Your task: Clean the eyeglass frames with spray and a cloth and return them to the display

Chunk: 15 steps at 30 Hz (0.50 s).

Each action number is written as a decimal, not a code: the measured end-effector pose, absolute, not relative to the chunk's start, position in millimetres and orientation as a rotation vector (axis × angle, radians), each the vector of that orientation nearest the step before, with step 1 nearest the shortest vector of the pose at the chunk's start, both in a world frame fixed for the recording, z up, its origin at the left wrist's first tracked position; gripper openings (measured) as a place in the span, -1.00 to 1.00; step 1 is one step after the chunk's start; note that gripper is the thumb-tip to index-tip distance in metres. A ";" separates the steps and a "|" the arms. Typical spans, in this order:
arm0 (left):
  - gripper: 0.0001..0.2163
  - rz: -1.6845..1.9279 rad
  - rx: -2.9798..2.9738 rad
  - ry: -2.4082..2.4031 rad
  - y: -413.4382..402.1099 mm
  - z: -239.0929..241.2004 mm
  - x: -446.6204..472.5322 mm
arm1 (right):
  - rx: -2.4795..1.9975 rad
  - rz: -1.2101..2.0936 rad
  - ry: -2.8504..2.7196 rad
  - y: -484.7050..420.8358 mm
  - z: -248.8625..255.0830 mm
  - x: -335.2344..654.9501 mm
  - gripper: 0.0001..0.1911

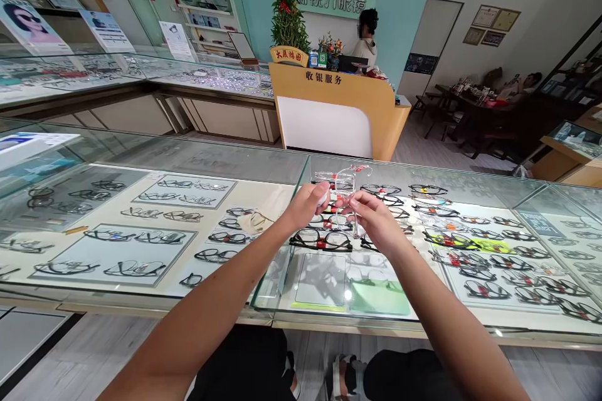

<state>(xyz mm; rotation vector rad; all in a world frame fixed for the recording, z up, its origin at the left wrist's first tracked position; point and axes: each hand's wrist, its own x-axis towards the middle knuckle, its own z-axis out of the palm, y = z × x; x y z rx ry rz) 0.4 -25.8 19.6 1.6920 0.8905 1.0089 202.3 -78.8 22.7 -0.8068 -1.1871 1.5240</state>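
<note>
Above the glass counter, my right hand (376, 216) pinches a pair of transparent-framed eyeglasses (354, 191) between thumb and fingers. The eyeglasses are turned on their side, and a red tag shows near their upper end. My left hand (305, 205) is closed just to the left of them, with a small white thing (323, 198) between thumb and fingers; its kind is too small to make out. A crumpled beige cloth (258, 221) lies on the counter left of that hand. Below both hands are rows of glasses, among them a black-framed pair (322, 239) with a red tag.
The glass display counter (188, 301) spans the width in front of me, with many frames inside. Beyond it stands a wooden cashier desk (336, 84) with plants on top and a person (367, 37) behind it. More display cases (221, 83) line the left.
</note>
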 end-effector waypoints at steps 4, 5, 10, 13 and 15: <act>-0.35 1.006 1.732 0.917 -25.2 18.8 -0.5 | -0.833 1.497 -1.244 -79.7 19.5 199.7 -0.72; -0.36 1.007 1.735 0.927 -24.8 18.4 -0.7 | -0.834 1.498 -1.249 -80.0 19.4 199.1 -0.72; -0.39 1.008 1.705 0.902 -26.7 20.1 -0.9 | -0.825 1.511 -1.261 -81.2 21.7 198.4 -0.72; -0.39 0.983 1.706 0.863 -30.4 23.9 -0.1 | -0.810 1.513 -1.215 -79.8 23.3 201.2 -0.73; -0.38 0.953 1.727 0.845 -32.3 25.3 0.6 | -0.795 1.513 -1.161 -77.8 24.2 204.1 -0.72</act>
